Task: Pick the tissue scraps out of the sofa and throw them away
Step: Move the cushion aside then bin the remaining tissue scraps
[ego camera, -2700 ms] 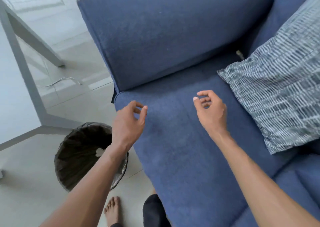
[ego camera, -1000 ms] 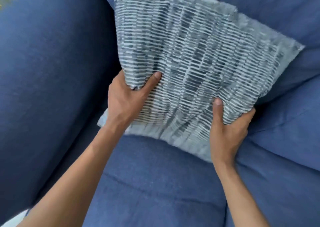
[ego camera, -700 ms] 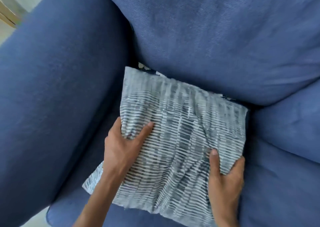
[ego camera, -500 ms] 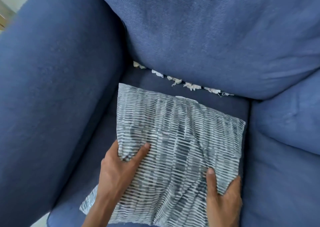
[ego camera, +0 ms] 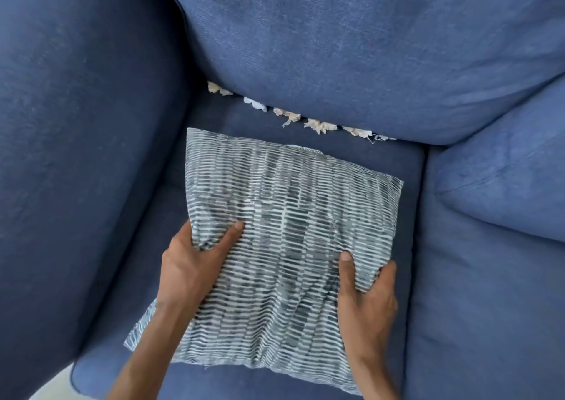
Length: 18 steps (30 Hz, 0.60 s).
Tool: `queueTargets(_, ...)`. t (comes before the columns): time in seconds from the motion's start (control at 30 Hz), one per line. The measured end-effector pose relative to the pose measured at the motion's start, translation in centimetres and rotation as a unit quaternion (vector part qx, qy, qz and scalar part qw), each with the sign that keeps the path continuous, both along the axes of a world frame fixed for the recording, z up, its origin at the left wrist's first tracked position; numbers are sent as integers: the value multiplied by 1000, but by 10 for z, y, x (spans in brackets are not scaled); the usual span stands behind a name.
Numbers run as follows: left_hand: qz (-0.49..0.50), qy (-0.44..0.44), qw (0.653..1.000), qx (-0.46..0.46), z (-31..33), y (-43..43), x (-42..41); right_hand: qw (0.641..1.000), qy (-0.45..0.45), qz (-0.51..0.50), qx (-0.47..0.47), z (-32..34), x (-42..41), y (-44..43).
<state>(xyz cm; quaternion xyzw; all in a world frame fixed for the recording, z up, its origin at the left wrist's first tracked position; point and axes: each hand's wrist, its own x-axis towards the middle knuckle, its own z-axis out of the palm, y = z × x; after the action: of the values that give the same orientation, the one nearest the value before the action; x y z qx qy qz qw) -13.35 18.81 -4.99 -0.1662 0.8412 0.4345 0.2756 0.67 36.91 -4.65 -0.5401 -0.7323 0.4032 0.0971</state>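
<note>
Head view: tissue scraps (ego camera: 318, 124) in a row, far in the crease between seat cushion (ego camera: 232, 118) and back cushion (ego camera: 336, 48) of the sofa (ego camera: 489, 277). Probably very light, soft, easily torn; best pinched at the exposed tufts. Left hand (ego camera: 189, 265) and right hand (ego camera: 370, 295) both gripping the striped pillow (ego camera: 290, 210), near. Soft blue fabric around, armrest (ego camera: 76, 155) at left

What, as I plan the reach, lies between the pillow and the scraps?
Only bare seat, head view; scraps sit in the crease behind it.
</note>
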Motion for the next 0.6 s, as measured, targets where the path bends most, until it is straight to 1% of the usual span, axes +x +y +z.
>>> queueTargets(0.17, -23, -32, 999, -24, 5, -4, 3, 1000, 23, -3, 1, 10, 5, -3)
queueTargets(0.23, -37, -57, 997, -31, 8, -5, 3, 1000, 26, 3, -3, 16, 3, -2)
queueTargets(0.33, -61, -100, 991, -58, 14, -2, 3, 1000, 17, 13, -21, 24, 7, 1)
queueTargets(0.5, -90, -128, 985, -76, 18, -5, 13, 999, -3, -3, -34, 28, 32, -7)
queueTargets(0.6, -83, -144, 983, -81, 15, -13, 26, 999, -16, -13, -43, 27, 49, -17)
